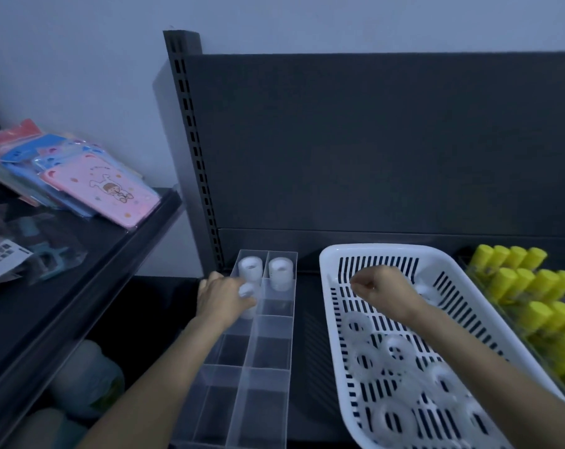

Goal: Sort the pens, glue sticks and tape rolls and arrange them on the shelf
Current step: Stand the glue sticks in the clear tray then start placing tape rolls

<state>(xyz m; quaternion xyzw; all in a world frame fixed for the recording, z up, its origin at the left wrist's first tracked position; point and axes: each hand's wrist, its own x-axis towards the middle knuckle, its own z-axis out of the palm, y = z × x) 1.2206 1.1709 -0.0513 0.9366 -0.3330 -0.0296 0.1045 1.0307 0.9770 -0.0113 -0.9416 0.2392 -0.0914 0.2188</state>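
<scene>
The left hand (221,294) pinches a clear tape roll (247,291) between thumb and fingertips, at the second cell of the left column in the clear divided organizer (252,346). The two rear cells already hold stacked rolls (250,268), so this looks like the start of a new stack. To do it well, keep the roll flat, hole upward, centre it between the thin walls and let go only once it sits on the cell floor. A tilted roll would likely wedge against a divider.

The right hand (385,293) hovers over the white basket (327,303) with its fingers curled. Whether it holds anything cannot be told. More loose rolls (396,350) lie in that basket, within easy reach for the next pick. Yellow glue sticks (534,286) stand in rows just beside the basket, on its right.
</scene>
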